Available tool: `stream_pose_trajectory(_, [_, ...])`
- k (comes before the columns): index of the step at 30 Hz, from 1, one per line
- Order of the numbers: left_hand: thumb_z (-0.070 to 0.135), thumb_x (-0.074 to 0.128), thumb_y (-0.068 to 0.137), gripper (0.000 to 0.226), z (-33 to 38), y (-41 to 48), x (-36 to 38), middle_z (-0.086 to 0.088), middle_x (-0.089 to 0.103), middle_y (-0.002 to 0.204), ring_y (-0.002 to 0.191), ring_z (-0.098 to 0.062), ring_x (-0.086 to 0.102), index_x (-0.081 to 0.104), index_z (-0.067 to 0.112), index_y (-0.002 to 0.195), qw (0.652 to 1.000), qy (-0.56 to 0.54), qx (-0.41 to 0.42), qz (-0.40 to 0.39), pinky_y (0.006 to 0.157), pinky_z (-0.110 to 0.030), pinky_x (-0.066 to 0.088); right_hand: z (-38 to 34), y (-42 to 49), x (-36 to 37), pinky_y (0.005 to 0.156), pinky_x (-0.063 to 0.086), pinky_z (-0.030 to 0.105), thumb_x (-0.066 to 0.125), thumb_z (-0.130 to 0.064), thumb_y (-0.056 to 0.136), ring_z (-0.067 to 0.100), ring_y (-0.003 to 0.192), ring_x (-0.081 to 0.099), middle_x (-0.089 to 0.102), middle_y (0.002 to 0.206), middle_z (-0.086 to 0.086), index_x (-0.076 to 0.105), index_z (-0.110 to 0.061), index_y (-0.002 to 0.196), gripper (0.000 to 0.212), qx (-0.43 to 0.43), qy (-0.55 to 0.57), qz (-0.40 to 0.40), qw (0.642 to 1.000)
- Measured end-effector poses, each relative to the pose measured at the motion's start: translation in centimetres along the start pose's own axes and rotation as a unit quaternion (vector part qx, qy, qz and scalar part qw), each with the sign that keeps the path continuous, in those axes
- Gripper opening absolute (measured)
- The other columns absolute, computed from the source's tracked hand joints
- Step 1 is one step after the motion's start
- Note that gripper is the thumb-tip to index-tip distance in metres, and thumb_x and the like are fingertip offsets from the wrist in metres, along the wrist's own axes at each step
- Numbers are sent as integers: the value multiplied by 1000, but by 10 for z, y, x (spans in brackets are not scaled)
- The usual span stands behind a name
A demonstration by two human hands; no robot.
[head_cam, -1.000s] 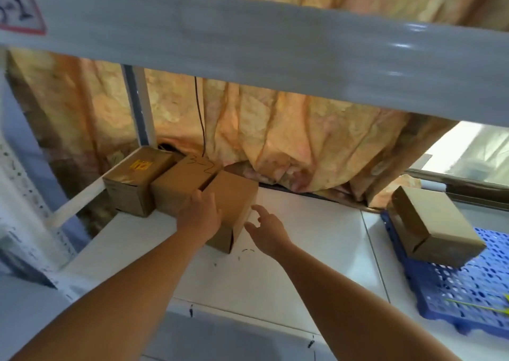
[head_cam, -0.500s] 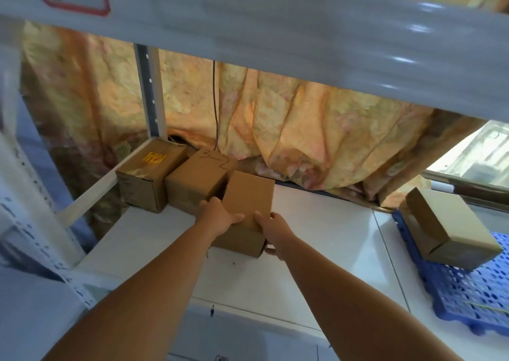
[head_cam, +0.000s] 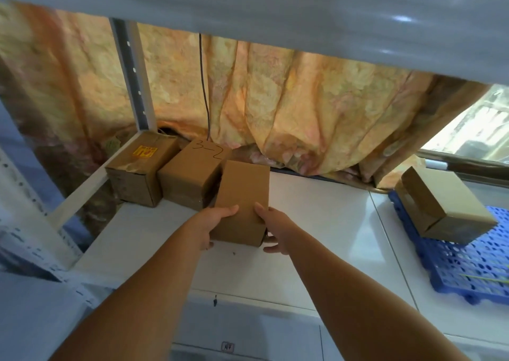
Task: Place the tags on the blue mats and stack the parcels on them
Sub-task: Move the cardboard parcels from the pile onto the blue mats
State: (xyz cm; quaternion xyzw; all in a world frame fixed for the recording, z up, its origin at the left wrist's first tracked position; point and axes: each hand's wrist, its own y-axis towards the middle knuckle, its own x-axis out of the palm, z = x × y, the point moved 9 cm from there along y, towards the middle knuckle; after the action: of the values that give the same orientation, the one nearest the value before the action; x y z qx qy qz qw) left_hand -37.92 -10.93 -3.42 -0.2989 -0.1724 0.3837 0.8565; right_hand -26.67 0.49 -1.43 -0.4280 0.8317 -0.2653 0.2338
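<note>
A plain brown cardboard parcel [head_cam: 242, 192] stands in the middle of the white shelf, tilted a little off the row. My left hand [head_cam: 214, 224] grips its near left corner and my right hand [head_cam: 271, 230] grips its near right corner, fingers wrapped under the front edge. To its left stand a parcel marked "3-2" [head_cam: 192, 176] and a parcel with a yellow sticker [head_cam: 140, 169]. At the right, a blue perforated mat [head_cam: 473, 272] carries one more parcel [head_cam: 443, 203]. No tag can be made out.
A white upper shelf beam [head_cam: 275, 11] runs low across the top of the view. A white upright post [head_cam: 135, 77] stands behind the left parcels. An orange patterned curtain [head_cam: 303, 107] hangs at the back. The white shelf surface [head_cam: 316, 223] lies between parcels and mat.
Both hands have closed on the near corners of the plain parcel, which has swung its near end out and pulled slightly away from the row. The view has moved closer.
</note>
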Motion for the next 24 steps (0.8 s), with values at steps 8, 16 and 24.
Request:
stream_pose_trajectory(8, [30, 70, 84, 67, 2, -13, 16, -7, 55, 129, 114, -27, 52, 39, 22, 143, 997, -12, 78, -5, 103, -43, 42, 26, -8, -9, 108, 37, 48, 60, -59, 82, 27, 114, 49, 50, 122, 4, 35, -29, 138, 68, 11, 47, -62, 997])
stream_pose_trajectory(16, [40, 53, 93, 53, 31, -52, 87, 0, 49, 127, 112, -22, 47, 33, 35, 143, 989, -37, 141, -29, 92, -35, 33, 6, -26, -60, 106, 38, 48, 62, -53, 83, 30, 124, 45, 44, 135, 1, 32, -44, 138, 63, -111, 193, -66, 973])
stream_pose_trajectory(24, [40, 56, 92, 32, 83, -98, 247, 17, 55, 111, 105, -10, 51, 48, 41, 123, 956, -71, 282, -36, 93, -37, 34, -22, -59, -238, 98, 46, 39, 56, -52, 87, 23, 118, 52, 55, 122, -1, 41, -31, 131, 51, -259, 359, 81, 893])
